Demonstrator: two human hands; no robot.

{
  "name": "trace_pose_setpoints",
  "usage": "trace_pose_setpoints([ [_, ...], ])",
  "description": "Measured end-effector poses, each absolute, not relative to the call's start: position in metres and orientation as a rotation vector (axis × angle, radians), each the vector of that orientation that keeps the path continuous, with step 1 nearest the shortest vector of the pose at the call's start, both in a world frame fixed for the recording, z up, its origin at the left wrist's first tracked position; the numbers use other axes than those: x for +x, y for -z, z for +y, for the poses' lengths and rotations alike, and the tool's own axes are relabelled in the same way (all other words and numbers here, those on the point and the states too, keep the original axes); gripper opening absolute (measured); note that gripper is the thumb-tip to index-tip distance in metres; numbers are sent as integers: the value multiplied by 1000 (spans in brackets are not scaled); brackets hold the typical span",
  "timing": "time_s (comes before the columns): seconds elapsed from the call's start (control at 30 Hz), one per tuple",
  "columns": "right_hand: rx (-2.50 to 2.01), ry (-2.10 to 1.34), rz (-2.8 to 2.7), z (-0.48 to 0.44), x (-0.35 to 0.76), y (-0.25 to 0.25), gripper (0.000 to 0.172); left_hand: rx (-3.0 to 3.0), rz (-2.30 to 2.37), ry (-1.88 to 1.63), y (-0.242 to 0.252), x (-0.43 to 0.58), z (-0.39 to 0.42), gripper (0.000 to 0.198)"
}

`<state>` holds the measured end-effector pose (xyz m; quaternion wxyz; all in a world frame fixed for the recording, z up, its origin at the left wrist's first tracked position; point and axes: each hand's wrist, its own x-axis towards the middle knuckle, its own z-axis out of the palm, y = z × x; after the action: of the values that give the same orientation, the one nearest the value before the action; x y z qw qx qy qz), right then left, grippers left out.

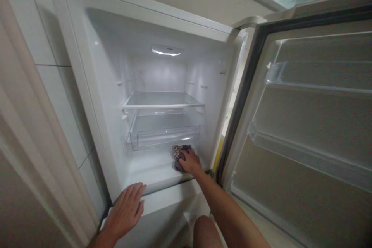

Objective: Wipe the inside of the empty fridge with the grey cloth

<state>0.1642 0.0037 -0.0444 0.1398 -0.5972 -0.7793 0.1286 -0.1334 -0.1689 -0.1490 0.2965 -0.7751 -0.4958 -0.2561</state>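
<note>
Inside the white refrigerator (114,162), my right hand (190,161) presses a crumpled dark patterned cloth (177,151) against the right part of the floor, fingers bent round it. My left hand (126,209) rests flat near the lower left front edge, its fingers stretched out and holding nothing. Above the cloth is a clear drawer (165,137), and over that a glass shelf (164,99) spans the compartment. A lamp (166,50) glows at the top.
The refrigerator door (308,124) stands wide open on the right, with clear door racks (305,159). A tiled wall (62,85) is close on the left. My knee (206,230) is bent below the front edge.
</note>
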Motion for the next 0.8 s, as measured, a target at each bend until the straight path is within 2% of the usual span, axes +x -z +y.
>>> trace_pose_setpoints([
  [0.1,-1855,-333,-2162,15,157,42,55,-2095,-1274,632,146,-131,-170,51],
  [0.27,-1553,-444,-2346,6,87,44,50,-2242,-1176,480,147,-130,-171,61],
  [0.4,-1170,-775,-2377,-19,8,47,44,-2341,-1198,398,164,-132,-170,41],
  [0.57,-1033,-1037,-2014,-52,-39,54,36,-2490,-1335,225,176,-132,-169,22],
  [0.8,-771,-1341,-1531,-100,-21,61,38,-2546,-1478,132,182,-132,-173,27],
])
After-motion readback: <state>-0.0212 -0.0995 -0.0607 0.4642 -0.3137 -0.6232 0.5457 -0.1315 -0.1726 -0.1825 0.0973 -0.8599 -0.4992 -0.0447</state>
